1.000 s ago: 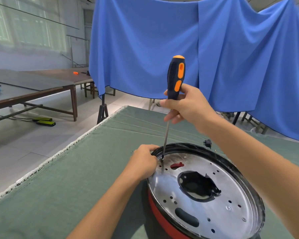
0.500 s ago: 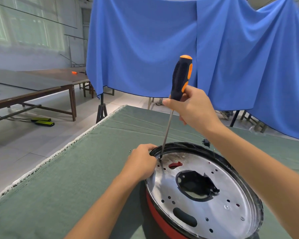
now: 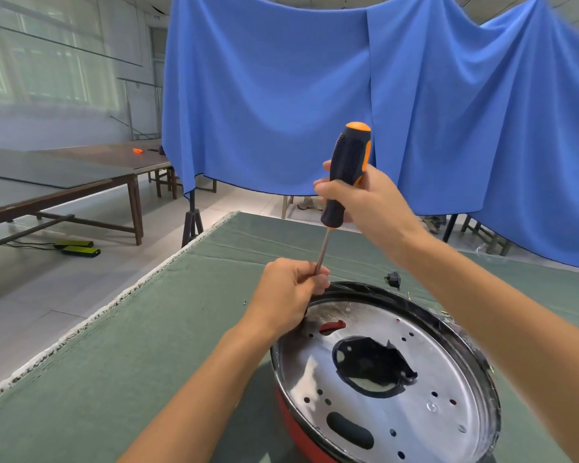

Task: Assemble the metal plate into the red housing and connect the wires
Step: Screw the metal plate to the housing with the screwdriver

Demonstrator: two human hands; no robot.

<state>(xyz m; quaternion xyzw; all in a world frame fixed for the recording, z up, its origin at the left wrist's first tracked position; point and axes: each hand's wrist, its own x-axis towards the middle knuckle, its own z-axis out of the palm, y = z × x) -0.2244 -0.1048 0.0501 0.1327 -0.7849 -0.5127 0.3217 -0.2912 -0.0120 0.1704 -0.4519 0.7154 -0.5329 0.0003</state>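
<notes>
head view: the metal plate (image 3: pixel 425 372) sits seated in the red housing (image 3: pixel 295 432) at the lower right, on the green cloth-covered table (image 3: pixel 121 362). the plate is round, shiny and perforated with small holes; a large irregular central opening (image 3: pixel 371 365) exposes dark parts beneath, and a red tab (image 3: pixel 331 325) shows through a slot near the far left edge. a black rim (image 3: pixel 381 292) encircles the plate. the screwdriver (image 3: pixel 345 182), black and orange handled, stands nearly upright over the plate's far left edge, leaning slightly to the right at the top. the right hand (image 3: pixel 368 202) is wrapped around the handle. the left hand (image 3: pixel 288 292) pinches the lower shaft with curled fingers, just above the rim; the tip is hidden behind this hand. a small black part (image 3: pixel 394 280) lies on the cloth just beyond the rim. wires cannot be made out. behind the table hangs a blue drape (image 3: pixel 315 95); wooden tables (image 3: pixel 64 182) stand at the far left.
</notes>
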